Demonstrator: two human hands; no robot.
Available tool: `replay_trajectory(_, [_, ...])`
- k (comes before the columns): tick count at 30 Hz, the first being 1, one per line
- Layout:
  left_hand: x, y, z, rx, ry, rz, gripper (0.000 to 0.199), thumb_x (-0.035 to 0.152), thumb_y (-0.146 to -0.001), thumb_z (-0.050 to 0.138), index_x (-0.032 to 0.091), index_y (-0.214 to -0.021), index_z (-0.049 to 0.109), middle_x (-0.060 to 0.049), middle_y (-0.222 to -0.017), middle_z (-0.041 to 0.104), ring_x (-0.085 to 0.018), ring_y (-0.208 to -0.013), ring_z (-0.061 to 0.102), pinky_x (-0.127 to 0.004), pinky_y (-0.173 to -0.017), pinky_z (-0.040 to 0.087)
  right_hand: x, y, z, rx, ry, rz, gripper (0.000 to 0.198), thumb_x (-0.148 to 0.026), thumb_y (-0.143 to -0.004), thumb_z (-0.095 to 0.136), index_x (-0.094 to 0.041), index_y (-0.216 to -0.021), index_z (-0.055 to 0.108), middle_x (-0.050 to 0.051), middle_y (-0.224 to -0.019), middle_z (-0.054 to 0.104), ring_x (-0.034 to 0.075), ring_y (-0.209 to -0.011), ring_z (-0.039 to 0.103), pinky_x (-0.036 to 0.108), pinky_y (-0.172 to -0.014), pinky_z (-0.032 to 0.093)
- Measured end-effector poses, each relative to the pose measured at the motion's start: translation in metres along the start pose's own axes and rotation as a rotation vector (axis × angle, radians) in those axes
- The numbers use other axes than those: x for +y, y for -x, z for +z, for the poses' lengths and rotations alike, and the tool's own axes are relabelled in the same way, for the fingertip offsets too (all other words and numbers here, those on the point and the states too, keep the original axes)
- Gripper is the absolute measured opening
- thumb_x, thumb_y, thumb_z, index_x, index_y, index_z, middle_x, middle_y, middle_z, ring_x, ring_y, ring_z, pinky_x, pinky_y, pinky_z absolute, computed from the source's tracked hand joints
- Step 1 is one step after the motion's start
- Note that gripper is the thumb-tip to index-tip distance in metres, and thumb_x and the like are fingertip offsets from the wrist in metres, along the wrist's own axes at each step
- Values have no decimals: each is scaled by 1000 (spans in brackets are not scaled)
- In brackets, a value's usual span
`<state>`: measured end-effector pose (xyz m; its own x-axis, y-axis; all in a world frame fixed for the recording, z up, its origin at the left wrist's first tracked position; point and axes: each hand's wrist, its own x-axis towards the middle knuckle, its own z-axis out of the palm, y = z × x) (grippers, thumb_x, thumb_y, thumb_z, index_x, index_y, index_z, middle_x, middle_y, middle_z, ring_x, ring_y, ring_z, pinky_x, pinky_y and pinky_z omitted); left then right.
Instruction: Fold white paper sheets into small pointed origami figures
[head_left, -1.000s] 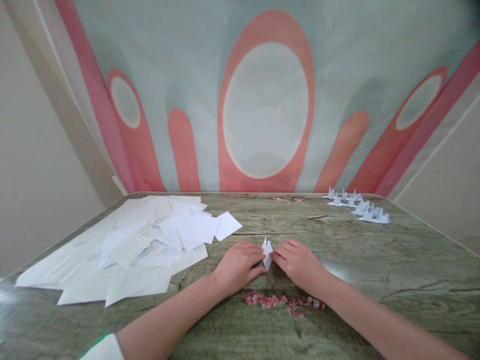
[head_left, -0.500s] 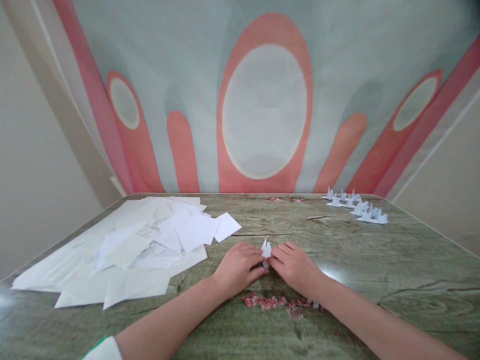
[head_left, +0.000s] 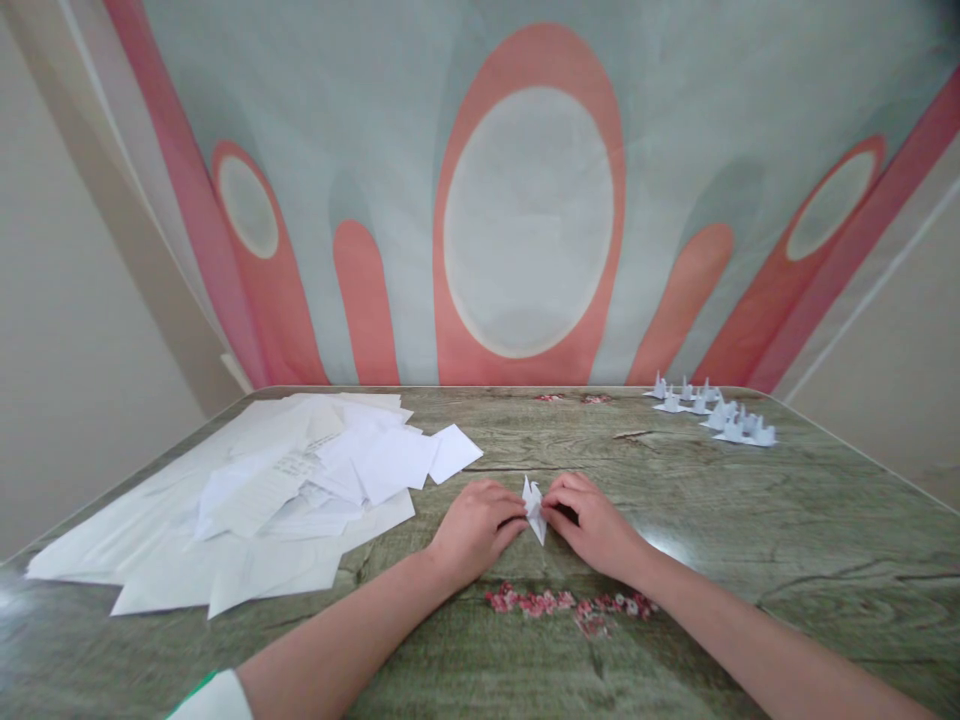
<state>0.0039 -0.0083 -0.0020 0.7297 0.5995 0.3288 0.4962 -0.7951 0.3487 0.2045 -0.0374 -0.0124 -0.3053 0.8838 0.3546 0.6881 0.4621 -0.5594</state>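
Fingers (head_left: 514,508) of the L hand (head_left: 474,525) pinch the folded paper (head_left: 534,512) narrowly on one side, thumb & fingertips of the R hand (head_left: 596,522) gripping the other, approx. mid-table (head_left: 750,530), betw. the paper pile (head_left: 289,510) at L and the small folded birds (head_left: 739,425) far R. Best done, imo, w/ a light, steady L pinch while R shapes small bits, so creases stay crisp. Its long axis runs roughly fore-aft, slightly slanted: sharp tip toward the person & a bit R, two peaks pointing away.
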Motion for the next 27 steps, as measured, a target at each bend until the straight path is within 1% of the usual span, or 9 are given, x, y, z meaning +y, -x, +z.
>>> replay_trajectory(4, [0,-2,0,29,39,-24,17,25,-84,54,22,-94,67,-2,-96,68,-18,-90,57,-33,-86,40,-1,-1,-1,-10,-27,2,12,-19,-84,51,-20,-76,60,3,-80,57,18,-81,50,32,-75,38])
replay_trajectory(11, [-1,-7,4,71,101,-95,12,25,-82,57,21,-84,68,-1,-89,67,-17,-86,58,-30,-84,42,0,-4,2,30,-4,2,12,-18,-82,52,-19,-73,58,3,-76,58,18,-78,52,32,-74,39])
replay_trajectory(16, [-1,-10,6,95,109,-120,11,22,-82,56,20,-79,67,-1,-87,67,-17,-85,58,-30,-82,42,0,-6,3,41,5,37,14,-19,-81,52,-19,-68,58,2,-72,59,17,-75,53,32,-76,39])
replay_trajectory(23, [1,-12,8,91,90,-145,10,20,-82,54,19,-78,63,-2,-81,66,-17,-82,58,-29,-81,42,1,-9,3,13,37,82,16,-21,-82,50,-19,-69,58,2,-69,59,17,-71,53,28,-67,39])
replay_trajectory(27, [2,-12,7,81,95,-170,11,21,-82,53,19,-79,63,-2,-81,65,-17,-82,58,-28,-80,42,2,-10,5,16,56,99,14,-21,-81,49,-19,-71,59,2,-70,59,17,-71,53,28,-67,38])
